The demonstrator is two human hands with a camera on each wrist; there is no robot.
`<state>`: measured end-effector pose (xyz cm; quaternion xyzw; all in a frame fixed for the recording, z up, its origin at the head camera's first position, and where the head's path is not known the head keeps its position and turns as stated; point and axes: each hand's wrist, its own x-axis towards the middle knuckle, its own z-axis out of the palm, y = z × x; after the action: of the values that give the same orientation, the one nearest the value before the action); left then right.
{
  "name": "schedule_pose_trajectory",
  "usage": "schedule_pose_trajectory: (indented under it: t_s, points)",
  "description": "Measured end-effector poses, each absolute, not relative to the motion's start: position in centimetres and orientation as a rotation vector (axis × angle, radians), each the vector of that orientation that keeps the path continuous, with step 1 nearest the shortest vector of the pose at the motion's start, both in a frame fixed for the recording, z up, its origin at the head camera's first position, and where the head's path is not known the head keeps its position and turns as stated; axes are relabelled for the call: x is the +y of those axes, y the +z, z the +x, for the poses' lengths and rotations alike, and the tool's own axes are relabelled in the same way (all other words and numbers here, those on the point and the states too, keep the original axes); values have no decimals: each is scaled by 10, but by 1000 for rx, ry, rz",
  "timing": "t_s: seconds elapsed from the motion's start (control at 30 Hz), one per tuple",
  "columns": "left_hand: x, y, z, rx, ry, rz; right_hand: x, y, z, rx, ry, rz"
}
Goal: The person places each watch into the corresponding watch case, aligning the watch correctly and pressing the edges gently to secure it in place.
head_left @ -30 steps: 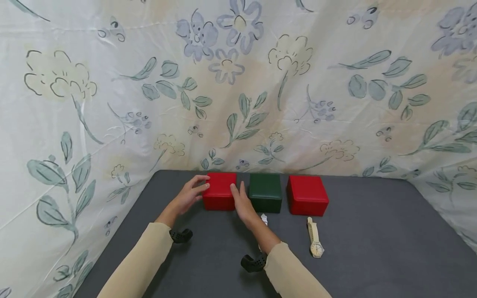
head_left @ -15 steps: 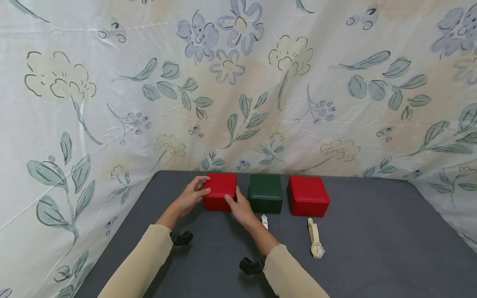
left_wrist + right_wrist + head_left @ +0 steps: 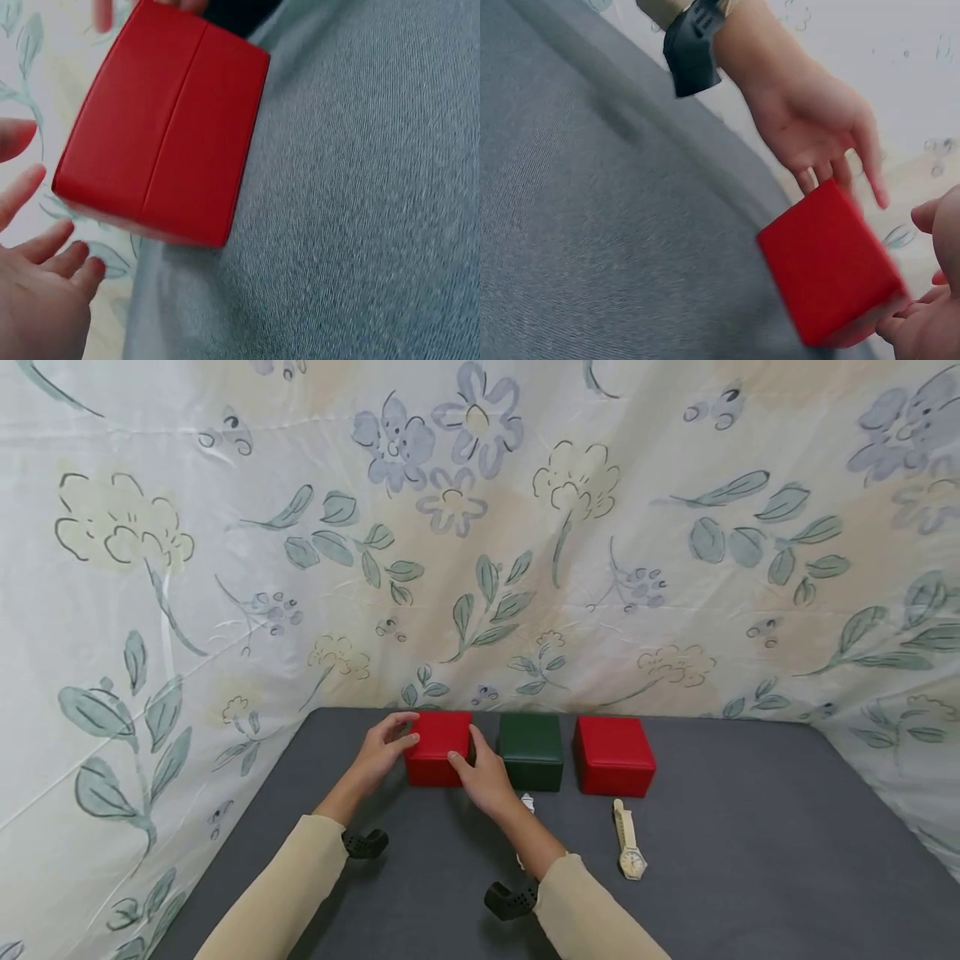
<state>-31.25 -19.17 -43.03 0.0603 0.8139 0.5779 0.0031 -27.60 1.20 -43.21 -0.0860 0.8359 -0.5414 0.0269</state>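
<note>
Three box-shaped cases stand in a row at the back of the table. My left hand (image 3: 375, 756) is beside the left side of the leftmost red box (image 3: 438, 747), fingers loosely extended. In the left wrist view, that hand's spread fingers lie apart from the box (image 3: 165, 127). On the box's other side is my right hand (image 3: 486, 781), its thumb at the front top edge and fingers along the right side. The right wrist view has the red box (image 3: 825, 262) between both hands, the right hand's fingertips (image 3: 894, 324) right at its end.
A green box (image 3: 531, 747) stands just right of my right hand, then a second red box (image 3: 615, 752). A white watch (image 3: 527, 802) lies partly hidden under my right forearm. Farther right lies a cream watch (image 3: 632, 860). A floral cloth (image 3: 480, 568) hangs behind the dark table (image 3: 750, 852).
My right hand has come in toward the leftmost red box, its thumb shifting left over the front edge. My left hand stays at the left side. The head view has shifted slightly.
</note>
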Motion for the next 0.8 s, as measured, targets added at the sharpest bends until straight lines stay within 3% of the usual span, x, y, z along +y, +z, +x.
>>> schedule_pose_trajectory:
  t_s: [0.4, 0.8]
  points:
    - [-161, -385, -285, 2669, 1861, 262, 58, -400, -270, 2623, -1798, -378]
    - [-129, -378, -282, 2495, 1832, 467, 106, -406, -273, 2834, -1722, -323]
